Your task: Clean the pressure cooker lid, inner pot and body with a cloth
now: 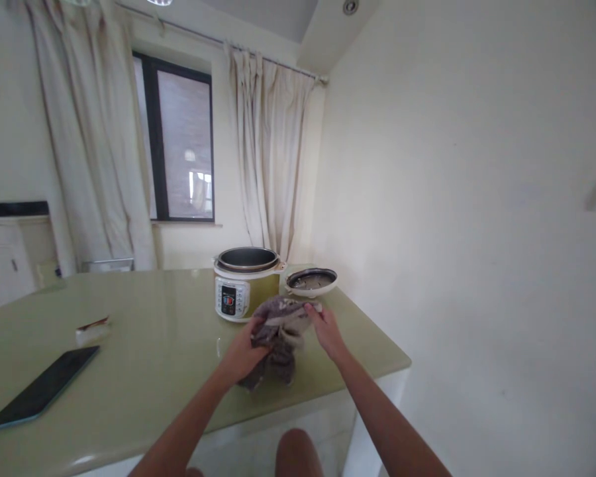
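A crumpled grey-brown cloth (279, 334) hangs between both hands above the pale green table (153, 358). My left hand (243, 354) grips its left side in a closed fist. My right hand (325, 331) pinches its upper right edge. Just behind the cloth stands an open electric pressure cooker (246, 281) with a white control panel facing me. Its lid (311, 281) lies upside down on the table to the cooker's right.
A dark tablet (44, 387) lies flat at the table's left. Beyond it sits a small white object (92, 329). The wall runs close along the table's right side. A curtained window and a white cabinet (4, 258) stand behind. My knee shows below the table edge.
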Demonstrator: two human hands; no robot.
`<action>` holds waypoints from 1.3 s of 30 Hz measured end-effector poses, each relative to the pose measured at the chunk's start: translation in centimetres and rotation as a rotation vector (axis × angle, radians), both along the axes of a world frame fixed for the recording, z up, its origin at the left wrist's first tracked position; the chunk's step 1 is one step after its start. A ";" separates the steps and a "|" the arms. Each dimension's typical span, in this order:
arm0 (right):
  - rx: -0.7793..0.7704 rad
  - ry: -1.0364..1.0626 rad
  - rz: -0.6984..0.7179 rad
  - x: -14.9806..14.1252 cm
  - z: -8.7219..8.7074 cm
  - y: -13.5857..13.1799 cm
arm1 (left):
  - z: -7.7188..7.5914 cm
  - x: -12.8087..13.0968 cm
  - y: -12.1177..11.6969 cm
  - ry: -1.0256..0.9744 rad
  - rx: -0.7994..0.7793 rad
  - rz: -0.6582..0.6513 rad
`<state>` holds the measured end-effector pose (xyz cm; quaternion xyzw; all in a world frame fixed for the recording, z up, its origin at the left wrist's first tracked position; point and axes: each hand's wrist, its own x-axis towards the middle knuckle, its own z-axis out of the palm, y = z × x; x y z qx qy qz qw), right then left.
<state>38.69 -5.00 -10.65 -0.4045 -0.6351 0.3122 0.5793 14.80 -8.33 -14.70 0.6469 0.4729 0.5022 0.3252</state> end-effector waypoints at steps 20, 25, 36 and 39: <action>-0.208 0.452 0.330 -3.9 15.8 1.5 | 6.8 -15.4 -6.6 0.437 -0.221 -0.031; -0.068 0.437 0.235 -4.3 18.7 1.5 | 4.5 -19.1 -7.9 0.328 -0.501 -0.196; 0.101 0.191 0.592 -7.0 28.5 -3.6 | 8.9 -4.9 -3.8 -0.355 -0.253 -0.146; 0.168 0.159 0.604 -6.0 30.5 -4.2 | 9.9 2.4 -3.9 -0.581 -0.342 -0.525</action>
